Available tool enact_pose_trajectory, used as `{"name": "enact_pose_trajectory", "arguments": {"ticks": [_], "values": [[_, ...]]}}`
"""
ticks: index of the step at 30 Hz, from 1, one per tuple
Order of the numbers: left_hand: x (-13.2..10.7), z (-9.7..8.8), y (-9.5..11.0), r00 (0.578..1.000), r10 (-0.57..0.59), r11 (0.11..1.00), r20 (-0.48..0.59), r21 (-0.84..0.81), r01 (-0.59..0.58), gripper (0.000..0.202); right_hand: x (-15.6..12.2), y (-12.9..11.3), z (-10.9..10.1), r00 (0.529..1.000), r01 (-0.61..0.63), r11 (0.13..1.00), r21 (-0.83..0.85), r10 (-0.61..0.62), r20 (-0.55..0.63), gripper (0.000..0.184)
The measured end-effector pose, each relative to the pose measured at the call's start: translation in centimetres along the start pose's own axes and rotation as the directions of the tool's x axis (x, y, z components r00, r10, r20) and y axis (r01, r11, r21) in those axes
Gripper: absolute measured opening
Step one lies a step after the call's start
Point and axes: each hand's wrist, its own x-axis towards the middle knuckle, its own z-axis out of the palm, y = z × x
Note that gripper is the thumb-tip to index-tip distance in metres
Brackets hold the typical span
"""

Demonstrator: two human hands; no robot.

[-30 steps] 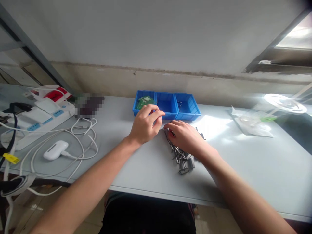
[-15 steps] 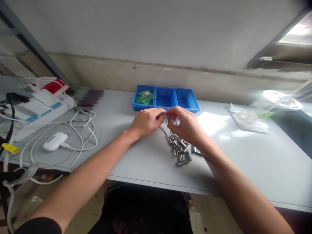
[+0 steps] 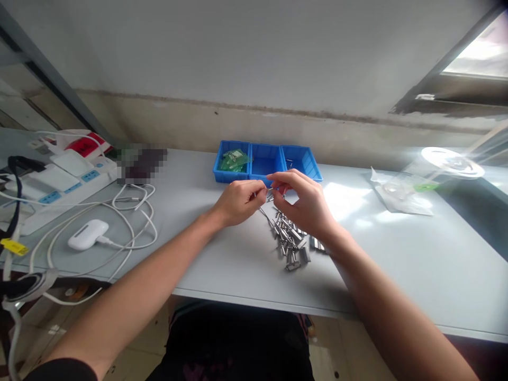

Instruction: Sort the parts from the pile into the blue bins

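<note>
My left hand (image 3: 241, 202) is closed, with thumb and forefinger pinching one end of a small, thin metal part (image 3: 270, 189). At its other end, the thumb and a bent finger of my right hand (image 3: 304, 203) close on the part, while the forefinger arches above. The part is too small to name and mostly covered by fingers. Just below my hands lies a pile of shiny metal pieces (image 3: 289, 238), some rod-shaped and some blocky. Behind them stands a blue three-section bin (image 3: 266, 180); green packets (image 3: 234, 160) fill its left section, and a small metal piece lies in the right one.
At the left are a white power strip (image 3: 75, 185), tangled white cables and a white earbud case (image 3: 88, 234). A clear plastic bag (image 3: 400, 196) lies at the right near a white ring-shaped object (image 3: 452, 162). The table's front edge (image 3: 254, 302) runs before my lap.
My right forefinger has lifted and the fingers have spread a little, showing the small metal part between my hands. The view has shifted slightly; the pile looks unchanged.
</note>
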Motion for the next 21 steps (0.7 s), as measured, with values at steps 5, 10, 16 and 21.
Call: {"name": "enact_pose_trajectory", "arguments": {"ticks": [5,10,16,21], "values": [[0.2,0.0,0.4,0.995,0.007,0.997,-0.095,-0.073,-0.014,0.029,0.1,-0.2,0.0,0.948,-0.297,0.915,0.274,0.317,-0.03,0.02],[0.2,-0.4,0.9,0.991,0.013,0.998,-0.136,-0.064,-0.022,0.027,0.4,0.0,-0.1,0.891,-0.431,0.833,0.346,0.455,0.015,0.03],[0.1,-0.3,1.0,0.99,0.0,1.0,-0.142,-0.03,-0.004,0.027,0.7,-0.4,-0.5,0.826,-0.562,0.793,0.234,0.555,0.101,0.048],[-0.1,-0.1,0.9,0.992,0.009,1.0,-0.124,0.001,-0.01,0.024,0.9,-0.4,-0.8,0.827,-0.555,0.786,0.273,0.555,0.084,0.046]]}}
